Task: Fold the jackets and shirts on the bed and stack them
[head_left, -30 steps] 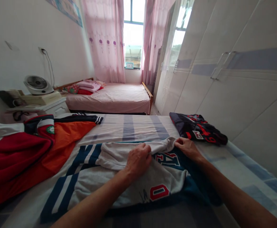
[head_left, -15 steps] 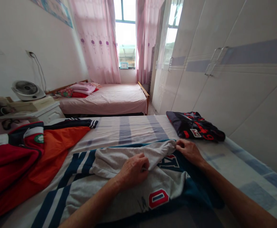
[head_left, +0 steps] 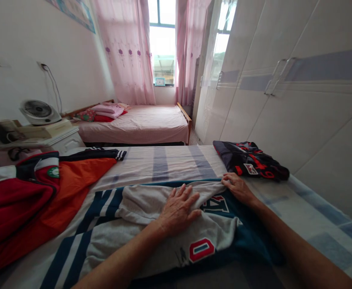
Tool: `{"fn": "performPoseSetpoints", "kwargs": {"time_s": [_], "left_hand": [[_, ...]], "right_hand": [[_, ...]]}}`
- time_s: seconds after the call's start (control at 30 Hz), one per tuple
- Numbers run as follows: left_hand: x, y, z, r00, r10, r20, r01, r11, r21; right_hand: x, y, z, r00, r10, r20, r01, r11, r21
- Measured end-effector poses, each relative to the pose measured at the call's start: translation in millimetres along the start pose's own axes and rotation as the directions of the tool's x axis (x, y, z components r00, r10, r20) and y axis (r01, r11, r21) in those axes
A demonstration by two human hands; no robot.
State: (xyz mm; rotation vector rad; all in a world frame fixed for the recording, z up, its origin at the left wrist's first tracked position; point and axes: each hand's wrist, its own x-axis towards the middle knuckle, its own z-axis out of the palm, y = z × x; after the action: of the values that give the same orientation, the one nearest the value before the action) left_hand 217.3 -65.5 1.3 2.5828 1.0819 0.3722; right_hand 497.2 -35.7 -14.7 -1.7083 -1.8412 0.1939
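Observation:
A grey and teal sweatshirt (head_left: 103, 241) lies on the bed in front of me, its sleeves folded inward over the body. Dark blue and white stripes mark the cuffs at its left side, and a red-edged patch shows near the bottom. My left hand (head_left: 180, 210) rests flat on the grey sleeve, fingers spread. At the garment's far right, my right hand (head_left: 239, 188) pinches the grey cloth by its upper edge. Part of the dark lettering on the chest shows between the two hands.
A folded black and red garment (head_left: 251, 160) lies at the right. To the left is a red and orange jacket (head_left: 76, 192), spread out. White wardrobe doors (head_left: 284, 120) line the right side. Beyond stand a pink-covered bed (head_left: 142, 124) and a small fan (head_left: 40, 111).
My left hand has opened from curled fingers to a flat palm on the sleeve. The fold of cloth at my right fingers now lies flatter.

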Motion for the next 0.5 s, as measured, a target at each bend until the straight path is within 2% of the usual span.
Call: {"fn": "performPoseSetpoints", "kwargs": {"time_s": [0.1,0.2,0.3,0.4,0.5], "left_hand": [[-6,-2,-8,1.0,0.002,0.012,-0.001,1.0,-0.031],[-22,-16,-31,0.999,-0.012,-0.036,0.013,1.0,0.027],[-47,-46,-48,0.982,-0.134,-0.129,0.155,0.974,0.165],[-70,-76,-52,0.95,-0.282,-0.135,0.308,0.92,0.244],[-84,-83,-53,0.947,-0.307,-0.096,0.322,0.912,0.253]], "right_hand": [[-3,-8,-4,0.998,-0.042,-0.05,0.039,0.997,-0.06],[-9,-25,-10,0.981,-0.18,-0.079,0.164,0.971,-0.176],[-16,-27,-5,0.949,-0.314,0.013,0.306,0.914,-0.265],[-21,-9,14,0.919,-0.367,0.143,0.394,0.862,-0.32],[-24,9,23,0.905,-0.381,0.189,0.424,0.843,-0.331]]}}
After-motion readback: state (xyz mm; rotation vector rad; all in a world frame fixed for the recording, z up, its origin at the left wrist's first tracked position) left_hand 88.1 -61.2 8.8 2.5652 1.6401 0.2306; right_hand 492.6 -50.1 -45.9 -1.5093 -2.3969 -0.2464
